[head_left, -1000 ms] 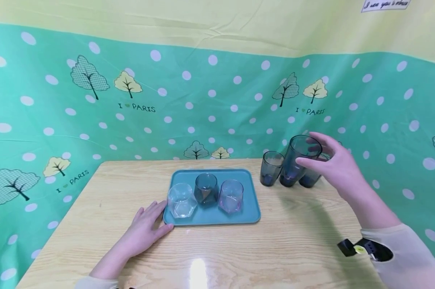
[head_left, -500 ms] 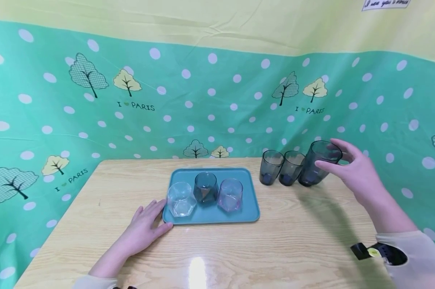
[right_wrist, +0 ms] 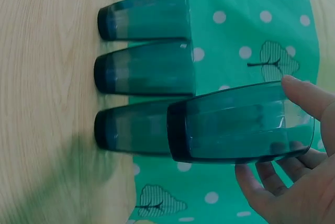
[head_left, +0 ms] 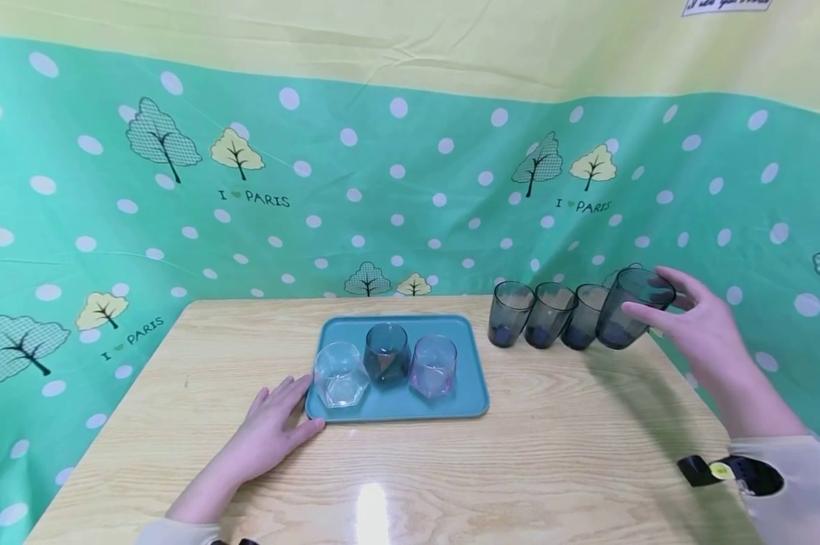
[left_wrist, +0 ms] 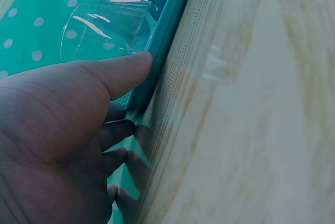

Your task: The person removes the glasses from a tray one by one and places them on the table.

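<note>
My right hand grips a dark grey glass tumbler near its rim, thumb on one side and fingers on the other. The tumbler tilts slightly and hangs at the right end of a row of three matching tumblers. In the right wrist view its base is clear of the table and overlaps the closest standing one. My left hand rests at the left front corner of a blue tray, thumb against the rim and fingers extended along the side. A clear glass stands on the tray near that hand.
Also on the tray are a dark faceted glass and a pinkish glass. Everything stands on a light wood table. A green dotted cloth hangs behind it and at the sides.
My right hand has carried the tumbler rightward along the row, from in front of the standing tumblers to their right end. The left hand and the tray stay in place.
</note>
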A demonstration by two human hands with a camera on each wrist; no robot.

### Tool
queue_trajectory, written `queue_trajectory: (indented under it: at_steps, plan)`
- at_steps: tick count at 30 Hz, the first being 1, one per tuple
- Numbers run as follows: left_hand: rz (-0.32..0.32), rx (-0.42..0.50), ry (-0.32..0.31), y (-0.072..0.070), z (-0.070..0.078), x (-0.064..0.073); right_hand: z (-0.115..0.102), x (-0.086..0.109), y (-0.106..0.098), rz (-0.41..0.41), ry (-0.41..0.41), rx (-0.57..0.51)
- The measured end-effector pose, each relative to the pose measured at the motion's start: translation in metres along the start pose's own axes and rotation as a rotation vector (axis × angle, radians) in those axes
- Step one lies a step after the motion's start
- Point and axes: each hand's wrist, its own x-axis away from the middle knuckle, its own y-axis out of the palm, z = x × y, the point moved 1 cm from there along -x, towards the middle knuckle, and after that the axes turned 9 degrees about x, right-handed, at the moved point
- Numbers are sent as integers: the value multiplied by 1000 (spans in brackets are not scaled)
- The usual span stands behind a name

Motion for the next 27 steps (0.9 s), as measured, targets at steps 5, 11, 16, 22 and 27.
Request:
queue_trajectory:
  at_steps: [5,11,16,22,27]
  plan:
    - [-1,-10,4,-1,-1,-1,11,-5,-3,16,39,0]
    - [2,-9,4,0,-1,-2,24,-11,-6,37,76,-3]
    - [0,-1,-4,1,-1,-1,31,-16,-7,50,98,23]
    - [-5,-4,-6,1,-2,-1,39,-23,-5,49,118,27]
    - [-4,-4,-2,0,-1,-2,44,-29,-1,39,134,-12]
